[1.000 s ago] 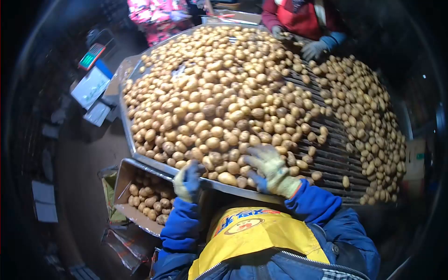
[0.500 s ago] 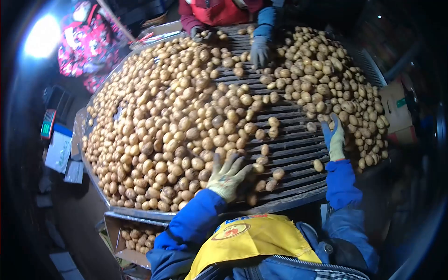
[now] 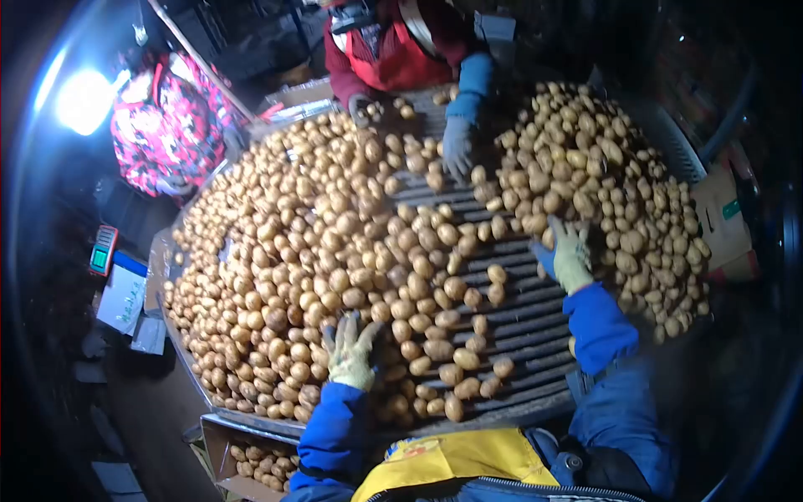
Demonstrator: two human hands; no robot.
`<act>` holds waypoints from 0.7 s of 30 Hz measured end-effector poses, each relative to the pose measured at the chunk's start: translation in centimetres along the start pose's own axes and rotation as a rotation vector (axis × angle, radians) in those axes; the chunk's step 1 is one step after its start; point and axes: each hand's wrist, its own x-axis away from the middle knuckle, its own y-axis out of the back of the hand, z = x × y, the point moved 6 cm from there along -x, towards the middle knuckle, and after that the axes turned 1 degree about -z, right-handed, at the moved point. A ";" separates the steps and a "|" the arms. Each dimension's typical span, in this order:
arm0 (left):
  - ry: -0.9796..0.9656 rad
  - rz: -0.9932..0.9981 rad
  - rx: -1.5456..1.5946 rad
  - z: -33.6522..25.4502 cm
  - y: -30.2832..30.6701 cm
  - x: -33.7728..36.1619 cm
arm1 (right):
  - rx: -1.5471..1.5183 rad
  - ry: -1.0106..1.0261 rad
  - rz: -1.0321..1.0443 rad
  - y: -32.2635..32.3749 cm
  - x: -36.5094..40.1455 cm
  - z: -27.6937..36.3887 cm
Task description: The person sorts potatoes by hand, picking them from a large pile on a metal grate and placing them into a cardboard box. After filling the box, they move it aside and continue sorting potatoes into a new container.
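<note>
Potatoes are heaped on a slatted sorting table. My left hand (image 3: 353, 353), in a pale glove with grey fingertips, lies with fingers spread on the near edge of the large left heap of potatoes (image 3: 284, 276). My right hand (image 3: 570, 255), gloved alike with its thumb and fingers apart, touches the left edge of the right heap (image 3: 640, 222). I see no potato gripped in either hand. Between the hands, loose potatoes (image 3: 465, 360) lie on the dark slats (image 3: 529, 335).
Across the table, a co-worker in a red apron (image 3: 389, 63) has a grey-gloved hand (image 3: 457, 146) over the slats. Another person in a patterned pink jacket (image 3: 167, 125) is at the far left. A cardboard box (image 3: 219, 448) holding potatoes stands below the near left edge.
My left hand has moved left over the heap, and more potatoes lie on the near slats. My right hand has shifted left along the right heap. The camera view has tilted up.
</note>
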 end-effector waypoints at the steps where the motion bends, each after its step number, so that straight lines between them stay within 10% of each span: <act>1: -0.002 0.014 -0.005 0.1 -0.2 0.0 | 0.003 0.059 0.005 0.0 0.3 0.8; 6: 0.040 0.070 -0.016 -0.1 0.7 0.5 | -0.483 0.202 0.415 -2.6 2.7 6.8; 13: 0.084 -0.022 0.007 -1.2 0.8 1.2 | -0.241 0.340 0.029 4.3 -7.3 11.3; 21: 0.138 -0.032 0.055 -2.0 1.2 0.8 | 0.280 0.562 -0.121 -7.6 -15.7 8.9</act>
